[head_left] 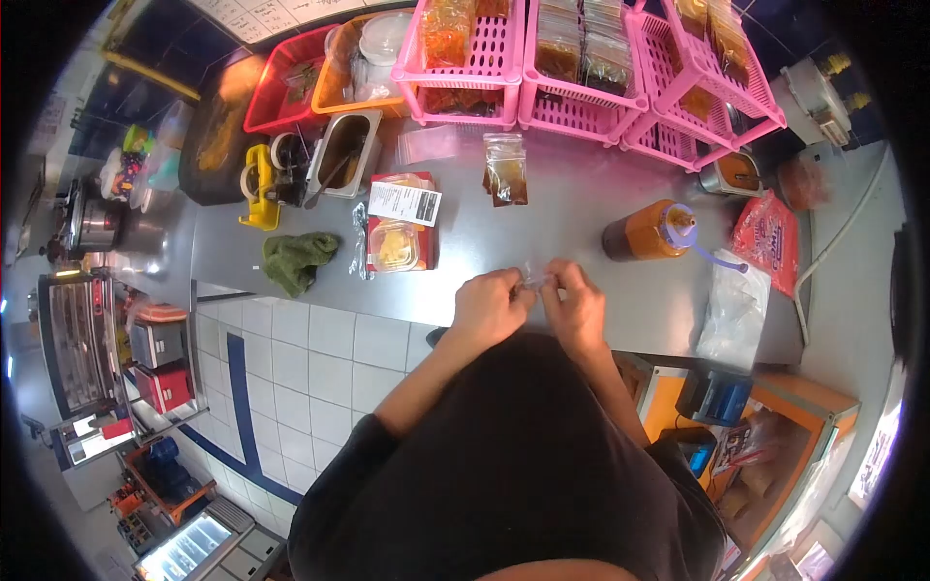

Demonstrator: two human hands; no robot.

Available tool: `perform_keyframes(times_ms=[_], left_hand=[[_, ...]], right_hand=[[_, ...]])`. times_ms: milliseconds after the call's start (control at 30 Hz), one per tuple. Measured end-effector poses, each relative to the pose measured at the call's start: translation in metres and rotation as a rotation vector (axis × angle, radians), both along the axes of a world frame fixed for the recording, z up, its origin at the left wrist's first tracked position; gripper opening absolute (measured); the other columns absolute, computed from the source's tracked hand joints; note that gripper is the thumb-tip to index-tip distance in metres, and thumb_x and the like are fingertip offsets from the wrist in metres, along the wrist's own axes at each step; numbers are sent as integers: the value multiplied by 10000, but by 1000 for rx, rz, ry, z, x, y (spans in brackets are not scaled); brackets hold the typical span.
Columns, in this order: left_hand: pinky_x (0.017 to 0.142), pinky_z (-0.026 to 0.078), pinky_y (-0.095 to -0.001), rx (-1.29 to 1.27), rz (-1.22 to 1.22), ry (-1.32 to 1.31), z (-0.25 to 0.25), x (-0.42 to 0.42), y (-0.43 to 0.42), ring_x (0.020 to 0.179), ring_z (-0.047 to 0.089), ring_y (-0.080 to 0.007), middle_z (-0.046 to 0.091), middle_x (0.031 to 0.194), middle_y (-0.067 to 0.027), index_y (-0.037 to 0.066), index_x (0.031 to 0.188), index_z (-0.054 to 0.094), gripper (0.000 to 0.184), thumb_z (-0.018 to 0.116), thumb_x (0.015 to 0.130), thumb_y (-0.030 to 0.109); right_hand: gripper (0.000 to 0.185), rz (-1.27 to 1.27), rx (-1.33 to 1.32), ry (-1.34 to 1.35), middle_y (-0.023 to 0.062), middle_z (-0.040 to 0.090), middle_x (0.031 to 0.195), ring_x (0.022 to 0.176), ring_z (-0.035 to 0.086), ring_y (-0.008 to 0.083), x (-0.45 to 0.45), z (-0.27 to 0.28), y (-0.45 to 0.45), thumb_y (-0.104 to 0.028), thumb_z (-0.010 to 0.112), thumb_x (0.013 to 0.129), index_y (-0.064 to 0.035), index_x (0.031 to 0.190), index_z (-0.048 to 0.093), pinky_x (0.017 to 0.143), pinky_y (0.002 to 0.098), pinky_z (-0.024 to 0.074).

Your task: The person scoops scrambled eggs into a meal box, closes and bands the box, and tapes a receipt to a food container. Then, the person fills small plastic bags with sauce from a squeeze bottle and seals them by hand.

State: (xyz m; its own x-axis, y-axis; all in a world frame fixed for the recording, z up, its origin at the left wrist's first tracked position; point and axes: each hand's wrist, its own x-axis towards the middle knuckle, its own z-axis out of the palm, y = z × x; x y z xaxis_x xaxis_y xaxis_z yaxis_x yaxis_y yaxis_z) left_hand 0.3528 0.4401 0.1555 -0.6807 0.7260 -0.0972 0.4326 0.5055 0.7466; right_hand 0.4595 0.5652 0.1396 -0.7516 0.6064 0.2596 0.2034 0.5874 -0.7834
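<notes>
My left hand and my right hand are close together over the front edge of the steel counter. Both have their fingers pinched on a small clear plastic bag between them. Beyond the hands lie sachets of brown sauce. To the left is a red box with a white label and a clear-lidded tub. On the right stands a squeeze bottle of orange-brown sauce with a lilac cap.
Pink baskets of sachets line the back. A metal container, yellow tape dispenser and green cloth are at left. Clear bags, a red packet and a small steel pan are at right.
</notes>
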Motion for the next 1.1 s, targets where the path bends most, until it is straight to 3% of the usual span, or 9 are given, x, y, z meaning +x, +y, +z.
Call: perform_keyframes(times_ms=[133,233,367,433,567,633,767,933,1100], left_hand=[[605,433,-381,61,13,-316,2,-24,-4,617,563,-262,558,636,-106,-16,758,608,222,553,858,175],[611,360,-314,123,-43,-589,4,-37,-7,664,445,-123,468,683,-19,-19,727,555,214,536,851,154],[709,408,-275,132,-169,-631,-10,-31,-9,794,517,-133,585,999,-73,-37,701,586,213,527,857,96],[739,433,-283,317,-321,-351,-18,-35,-12,802,538,-145,611,1103,-92,-57,711,592,210,518,868,62],[740,452,-290,364,-318,-528,4,-28,-15,833,569,-182,619,1117,-127,-62,787,595,196,504,922,46],[706,484,-317,392,-395,-292,8,-28,-11,784,628,-225,663,962,-148,-43,866,609,168,543,953,85],[656,528,-389,170,-67,-185,17,-17,-5,736,712,-335,677,753,-178,0,1083,615,284,643,965,257],[801,527,-434,90,-466,242,41,-8,5,939,671,-350,684,1064,-160,59,1245,618,551,795,805,339],[826,501,-406,219,-509,116,19,-7,10,1001,632,-341,656,1073,-157,35,1266,596,597,806,781,313]], right_hand=[[170,200,535,-240,58,618,1055,931,614,262,5,42,-14,-226,757,797,-88,869,688,720,400,553],[200,419,381,-119,51,565,1158,998,561,253,15,50,-23,-275,778,772,-109,839,688,717,382,539],[225,619,534,88,16,620,849,753,612,195,5,40,-1,-320,789,788,-131,763,669,627,348,525],[222,581,468,27,24,631,723,625,630,206,2,39,2,-319,772,814,-109,796,701,603,347,525],[279,570,134,-242,100,729,914,599,660,253,2,22,9,-308,667,933,-54,1024,742,584,363,541],[367,685,-853,-250,133,728,969,585,651,214,3,23,15,-335,621,985,-24,1166,692,542,332,535],[579,642,-1062,-284,167,705,966,564,626,183,13,49,26,-487,503,1031,30,1263,618,523,304,532],[947,579,-1113,-374,190,673,943,492,570,180,29,17,40,-776,268,952,68,1221,603,523,301,542],[829,510,-1202,-262,132,664,805,437,524,164,32,26,41,-721,281,988,31,1141,593,561,309,542]])
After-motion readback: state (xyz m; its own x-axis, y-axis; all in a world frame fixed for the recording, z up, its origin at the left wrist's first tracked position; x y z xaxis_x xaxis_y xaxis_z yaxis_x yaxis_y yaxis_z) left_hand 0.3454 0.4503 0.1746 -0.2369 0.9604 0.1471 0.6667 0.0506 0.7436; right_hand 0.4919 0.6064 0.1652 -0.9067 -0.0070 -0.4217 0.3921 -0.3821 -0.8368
